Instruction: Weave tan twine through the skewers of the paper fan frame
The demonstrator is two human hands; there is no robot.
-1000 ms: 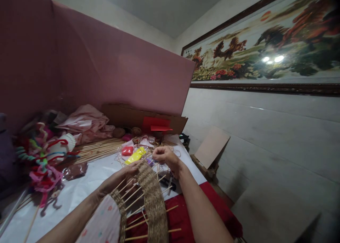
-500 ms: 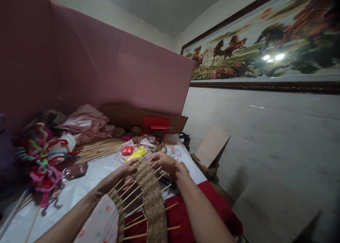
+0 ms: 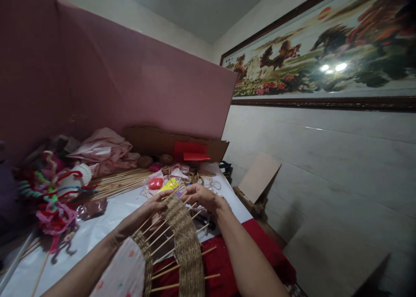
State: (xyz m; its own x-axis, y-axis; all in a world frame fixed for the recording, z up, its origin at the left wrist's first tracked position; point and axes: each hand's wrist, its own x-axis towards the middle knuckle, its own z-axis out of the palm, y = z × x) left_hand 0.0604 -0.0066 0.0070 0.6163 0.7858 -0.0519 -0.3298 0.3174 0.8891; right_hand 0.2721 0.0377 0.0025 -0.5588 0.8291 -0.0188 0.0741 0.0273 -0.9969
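Observation:
A half-woven basket (image 3: 185,240) of twisted straw cord on thin wooden sticks leans toward me. Its round base (image 3: 121,269) is covered in pale flowered cloth. Bare stretches of stick show between the inner woven ring and the wide outer band, and the stick ends poke out to the right. My left hand (image 3: 156,208) is closed on the far side of the basket, the fingers partly behind the sticks. At the band's far end, my right hand (image 3: 203,197) pinches with bent fingers beside the stick tips. What lies between those fingertips is too small to tell.
Red cloth (image 3: 263,249) hangs over the near right table edge. Behind my hands lie yellow (image 3: 170,184) and red packets (image 3: 156,183) and loose cord. A bundle of sticks (image 3: 120,182), a brown packet (image 3: 92,208) and colourful pipe cleaners (image 3: 55,214) are to the left.
My right hand, earlier lifted in a pinch just off the band, has come down and left against the basket's far edge. My left hand keeps its hold; the basket has shifted slightly left.

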